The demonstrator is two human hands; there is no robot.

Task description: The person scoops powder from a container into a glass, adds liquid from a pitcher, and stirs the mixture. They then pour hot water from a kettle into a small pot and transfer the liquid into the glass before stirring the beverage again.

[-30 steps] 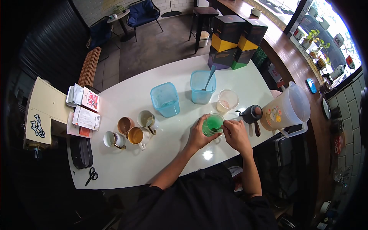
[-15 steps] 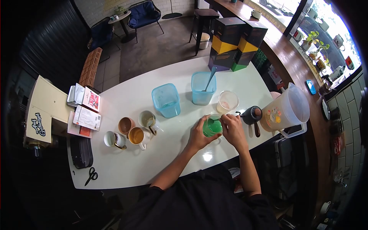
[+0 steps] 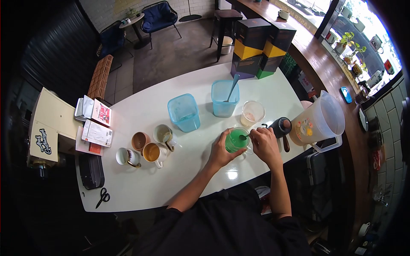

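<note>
My left hand is wrapped round the side of a clear glass cup of green liquid, which stands on the white table. My right hand pinches a spoon whose lower end dips into the green liquid at the cup's right side. Just beyond the cup is a clear round plastic tub with a little pinkish stuff in it. Close to the right hand lies a dark round lidded pot with a brown handle.
Two blue plastic containers stand further back, one with a spoon in it. Several mugs cluster on the left. A large clear pitcher is at the right edge. Stacked boxes rise at the back; scissors lie front left.
My right hand has shifted slightly right and down, and the spoon has moved within the green liquid. My left hand still holds the cup in about the same spot.
</note>
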